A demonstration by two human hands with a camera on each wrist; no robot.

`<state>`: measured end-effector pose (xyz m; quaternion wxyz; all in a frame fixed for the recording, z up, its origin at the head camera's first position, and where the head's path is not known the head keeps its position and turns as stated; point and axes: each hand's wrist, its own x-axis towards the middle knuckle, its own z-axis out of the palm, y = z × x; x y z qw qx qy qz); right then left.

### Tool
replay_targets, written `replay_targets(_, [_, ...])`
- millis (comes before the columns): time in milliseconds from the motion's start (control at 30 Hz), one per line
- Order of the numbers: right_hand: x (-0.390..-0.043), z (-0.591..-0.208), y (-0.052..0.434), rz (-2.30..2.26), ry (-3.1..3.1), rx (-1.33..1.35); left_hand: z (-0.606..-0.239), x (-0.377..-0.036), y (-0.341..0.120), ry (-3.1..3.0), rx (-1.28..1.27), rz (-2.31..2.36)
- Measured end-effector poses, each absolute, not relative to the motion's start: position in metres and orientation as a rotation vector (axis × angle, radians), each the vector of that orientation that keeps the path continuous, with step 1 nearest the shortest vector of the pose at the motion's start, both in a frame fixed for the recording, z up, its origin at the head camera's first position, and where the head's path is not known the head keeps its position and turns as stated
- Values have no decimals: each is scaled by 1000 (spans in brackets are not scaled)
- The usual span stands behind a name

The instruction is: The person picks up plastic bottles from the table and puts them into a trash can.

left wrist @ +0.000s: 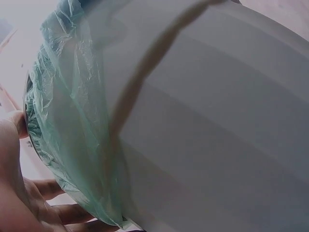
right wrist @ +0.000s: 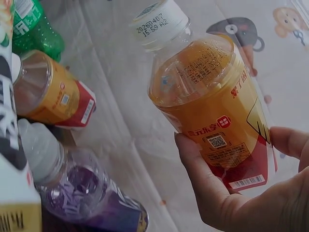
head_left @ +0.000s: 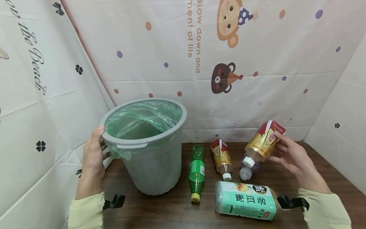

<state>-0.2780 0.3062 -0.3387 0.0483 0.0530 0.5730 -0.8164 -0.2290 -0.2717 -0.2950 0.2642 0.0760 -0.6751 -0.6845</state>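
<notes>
At the left, my left hand (head_left: pixel 94 152) grips the rim of a grey trash bin (head_left: pixel 151 168) lined with a green plastic bag (head_left: pixel 171 117). Its thumb lies at the rim while the fingers rest below it on the outside, against the overhanging bag (left wrist: pixel 72 121). My right hand (head_left: pixel 294 156) holds a red-and-gold labelled drink bottle (head_left: pixel 266 140) by its base end, white cap tilted down to the left in the head view. Behind and below that bottle lies a purple-labelled bottle (right wrist: pixel 91 183) with a translucent cap, partly hidden in the head view.
A green bottle (head_left: pixel 197 171) with a yellow cap lies right of the bin. Beside it is another red-and-gold bottle (head_left: pixel 221 157). A large mint-green labelled bottle (head_left: pixel 246 200) lies nearer the front on the dark wooden table (head_left: pixel 160 213). Printed cloth (head_left: pixel 171 41) hangs behind.
</notes>
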Motion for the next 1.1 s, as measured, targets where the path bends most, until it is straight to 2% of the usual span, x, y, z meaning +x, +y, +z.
replay_targets(1100, [-291,-308,257,-2441,1798,16,-296,-228,-271,-1837,204,-1848])
